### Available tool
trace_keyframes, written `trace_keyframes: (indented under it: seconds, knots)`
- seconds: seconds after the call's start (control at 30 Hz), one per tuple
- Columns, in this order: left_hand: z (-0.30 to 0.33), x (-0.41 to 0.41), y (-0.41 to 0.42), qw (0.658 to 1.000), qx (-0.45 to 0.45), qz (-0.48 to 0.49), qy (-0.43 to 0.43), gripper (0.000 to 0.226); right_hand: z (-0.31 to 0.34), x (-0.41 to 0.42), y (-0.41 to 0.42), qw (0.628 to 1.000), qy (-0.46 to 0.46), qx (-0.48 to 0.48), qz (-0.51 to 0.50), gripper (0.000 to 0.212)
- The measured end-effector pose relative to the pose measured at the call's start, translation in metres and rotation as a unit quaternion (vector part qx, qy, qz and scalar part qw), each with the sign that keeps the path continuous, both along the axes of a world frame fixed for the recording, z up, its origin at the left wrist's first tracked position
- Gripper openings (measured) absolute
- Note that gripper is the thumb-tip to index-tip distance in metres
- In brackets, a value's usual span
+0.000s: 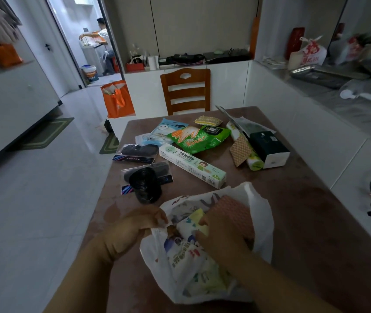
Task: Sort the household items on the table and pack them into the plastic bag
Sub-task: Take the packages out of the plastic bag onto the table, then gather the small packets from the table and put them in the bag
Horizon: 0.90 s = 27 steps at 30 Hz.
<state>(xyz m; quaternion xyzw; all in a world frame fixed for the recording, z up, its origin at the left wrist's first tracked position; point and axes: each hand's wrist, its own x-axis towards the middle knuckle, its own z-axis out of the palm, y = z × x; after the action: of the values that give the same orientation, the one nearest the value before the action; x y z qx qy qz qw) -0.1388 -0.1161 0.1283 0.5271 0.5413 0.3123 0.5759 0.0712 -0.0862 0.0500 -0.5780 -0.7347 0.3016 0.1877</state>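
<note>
A white printed plastic bag lies at the near edge of the brown table. My left hand pinches its left rim. My right hand is inside the mouth, holding a pink waffle-textured cloth next to a yellow sponge. Further back lie a black roll of bags, a long white box, a green wipes pack, two black packets, a blue mask pack, a dark tissue pack and a tan cloth.
A wooden chair stands at the table's far end. An orange tote sits on the floor to the left. A counter with clutter runs along the right. A person stands in the far doorway.
</note>
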Motion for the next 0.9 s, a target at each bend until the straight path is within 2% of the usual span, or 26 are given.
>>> trace_keyframes:
  seconds: [0.07, 0.17, 0.2, 0.23, 0.3, 0.4, 0.5, 0.63, 0.73, 0.83, 0.9]
  knots:
    - [0.003, 0.003, 0.003, 0.998, 0.000, 0.011, 0.055, 0.053, 0.009, -0.004, 0.004, 0.999, 0.025, 0.019, 0.006, 0.027]
    - [-0.002, 0.005, 0.012, 0.993, -0.004, 0.012, 0.121, 0.030, 0.025, -0.008, 0.014, 0.997, 0.071, 0.030, 0.018, 0.008]
    - [-0.002, 0.006, 0.016, 0.990, -0.010, 0.012, 0.138, 0.024, 0.030, -0.009, 0.018, 0.997, 0.076, 0.030, 0.015, 0.009]
    - [0.001, 0.008, 0.021, 0.989, -0.013, 0.013, 0.147, 0.025, 0.035, -0.009, 0.023, 0.996, 0.081, 0.028, 0.008, 0.011]
    - [0.011, 0.012, 0.034, 0.986, -0.008, 0.028, 0.162, 0.043, 0.046, -0.010, 0.037, 0.994, 0.111, 0.020, -0.013, 0.016]
    - [0.025, 0.017, 0.069, 0.985, 0.017, 0.066, 0.160, 0.049, 0.069, -0.013, 0.072, 0.988, 0.142, 0.027, -0.045, 0.018]
    - [0.029, 0.028, 0.118, 0.986, 0.001, 0.110, 0.123, 0.044, 0.090, -0.007, 0.125, 0.994, 0.088, 0.018, -0.069, 0.022]
    - [0.022, 0.046, 0.177, 0.984, -0.081, 0.147, 0.057, 0.045, 0.096, 0.012, 0.203, 0.996, -0.008, -0.010, -0.086, 0.030]
    - [0.003, 0.052, 0.209, 0.972, -0.130, 0.194, 0.032, 0.043, 0.070, 0.012, 0.249, 0.992, -0.106, -0.060, -0.042, 0.033]
    - [-0.024, 0.051, 0.231, 0.957, -0.182, 0.226, 0.018, 0.043, 0.034, 0.001, 0.279, 0.973, -0.181, -0.143, 0.007, 0.048]
    - [-0.042, 0.049, 0.244, 0.950, -0.208, 0.234, 0.008, 0.052, 0.016, 0.000, 0.296, 0.975, -0.185, -0.123, -0.015, 0.052]
